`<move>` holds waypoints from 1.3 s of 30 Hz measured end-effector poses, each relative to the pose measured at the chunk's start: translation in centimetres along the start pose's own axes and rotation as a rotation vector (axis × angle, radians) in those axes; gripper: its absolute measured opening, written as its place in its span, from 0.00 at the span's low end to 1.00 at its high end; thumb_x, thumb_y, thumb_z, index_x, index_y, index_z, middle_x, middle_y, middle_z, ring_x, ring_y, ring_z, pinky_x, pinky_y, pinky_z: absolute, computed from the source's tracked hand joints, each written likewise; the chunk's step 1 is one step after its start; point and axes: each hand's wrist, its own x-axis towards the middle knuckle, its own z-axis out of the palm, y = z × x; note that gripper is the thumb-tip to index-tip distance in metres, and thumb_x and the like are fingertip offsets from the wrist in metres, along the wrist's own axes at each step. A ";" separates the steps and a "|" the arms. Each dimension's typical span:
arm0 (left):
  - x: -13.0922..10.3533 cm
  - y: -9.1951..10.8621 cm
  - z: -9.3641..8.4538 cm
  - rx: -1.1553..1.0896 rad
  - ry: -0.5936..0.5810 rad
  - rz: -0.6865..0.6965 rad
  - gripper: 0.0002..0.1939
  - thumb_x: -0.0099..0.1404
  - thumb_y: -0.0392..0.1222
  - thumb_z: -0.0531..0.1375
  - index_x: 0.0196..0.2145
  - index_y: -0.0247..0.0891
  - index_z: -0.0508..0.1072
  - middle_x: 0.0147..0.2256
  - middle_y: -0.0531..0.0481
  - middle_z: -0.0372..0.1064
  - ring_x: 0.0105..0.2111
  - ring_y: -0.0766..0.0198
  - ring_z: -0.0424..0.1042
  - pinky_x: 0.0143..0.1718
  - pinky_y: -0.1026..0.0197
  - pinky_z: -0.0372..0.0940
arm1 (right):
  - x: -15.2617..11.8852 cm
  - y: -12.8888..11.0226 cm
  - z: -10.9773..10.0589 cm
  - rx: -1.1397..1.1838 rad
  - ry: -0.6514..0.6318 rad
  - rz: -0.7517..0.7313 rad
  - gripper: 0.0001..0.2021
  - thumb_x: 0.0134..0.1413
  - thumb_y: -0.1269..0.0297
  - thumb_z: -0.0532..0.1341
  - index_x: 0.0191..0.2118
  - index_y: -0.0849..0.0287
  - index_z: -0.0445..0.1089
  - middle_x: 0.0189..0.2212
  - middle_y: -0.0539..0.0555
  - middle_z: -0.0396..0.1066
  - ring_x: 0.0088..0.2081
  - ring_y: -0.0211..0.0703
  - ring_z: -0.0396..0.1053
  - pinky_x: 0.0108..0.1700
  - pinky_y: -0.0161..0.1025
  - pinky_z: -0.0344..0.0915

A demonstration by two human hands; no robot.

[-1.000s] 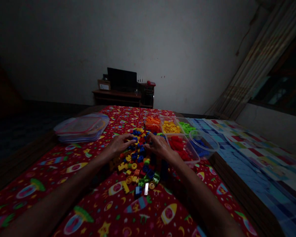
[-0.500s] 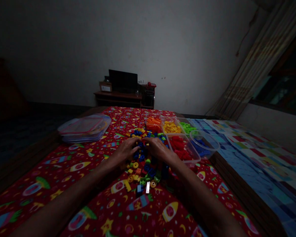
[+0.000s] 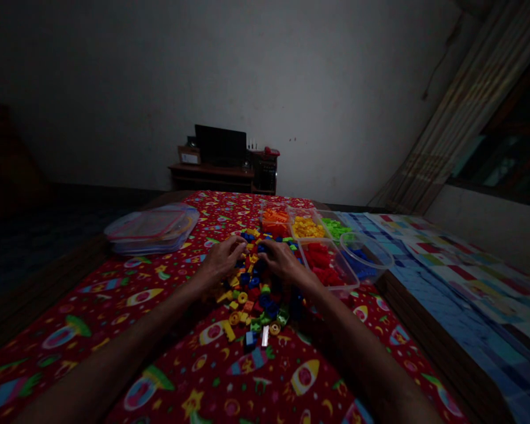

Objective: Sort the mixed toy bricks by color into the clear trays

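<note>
A loose heap of toy building bricks [image 3: 247, 280] in yellow, blue, green, red and orange lies in front of me, with a few round yellow wheel-like pieces [image 3: 274, 328] at its near edge. On the heap's left side is my left hand [image 3: 221, 259], its thumb and fingers apart, with nothing visible in it. My right hand [image 3: 282, 259] is over the heap's right side, fingers bent around a dark blue brick [image 3: 261, 248], mostly hidden. A white piece [image 3: 265, 335] and a light blue brick [image 3: 249, 338] lie closest to me.
Clear tubs hold sorted bricks: orange [image 3: 274, 221], yellow [image 3: 308, 227], green [image 3: 335, 228], red [image 3: 320, 265] and blue [image 3: 362, 265]. Stacked clear lids [image 3: 150, 229] lie at left on the red patterned cloth [image 3: 194, 365]. A monitor [image 3: 221, 145] stands by the far wall.
My hands were close together over the middle of the heap. They have moved apart, the left one shifting left, and more bricks show between them.
</note>
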 end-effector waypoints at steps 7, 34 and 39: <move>1.2 -2.5 -1.7 0.185 -0.149 0.114 0.17 0.54 0.53 0.57 0.35 0.42 0.78 0.38 0.47 0.78 0.38 0.53 0.75 0.42 0.57 0.68 | -0.2 1.5 -5.7 -0.122 0.112 0.117 0.09 0.58 0.66 0.58 0.41 0.64 0.72 0.30 0.54 0.72 0.31 0.39 0.67 0.34 0.33 0.57; -1.1 1.0 -2.5 0.445 -0.528 0.382 0.14 0.65 0.41 0.50 0.41 0.38 0.74 0.40 0.46 0.71 0.39 0.62 0.71 0.42 0.65 0.65 | -1.5 -0.1 -6.4 -0.409 -0.076 0.016 0.11 0.60 0.71 0.53 0.33 0.61 0.72 0.26 0.53 0.70 0.26 0.36 0.61 0.29 0.34 0.51; -1.5 1.1 -0.9 0.512 -0.574 0.296 0.11 0.58 0.36 0.58 0.39 0.36 0.74 0.41 0.44 0.71 0.39 0.60 0.71 0.41 0.64 0.65 | -2.7 0.1 0.5 -0.253 -0.075 -0.292 0.06 0.59 0.67 0.59 0.42 0.59 0.69 0.39 0.57 0.70 0.42 0.42 0.65 0.45 0.38 0.60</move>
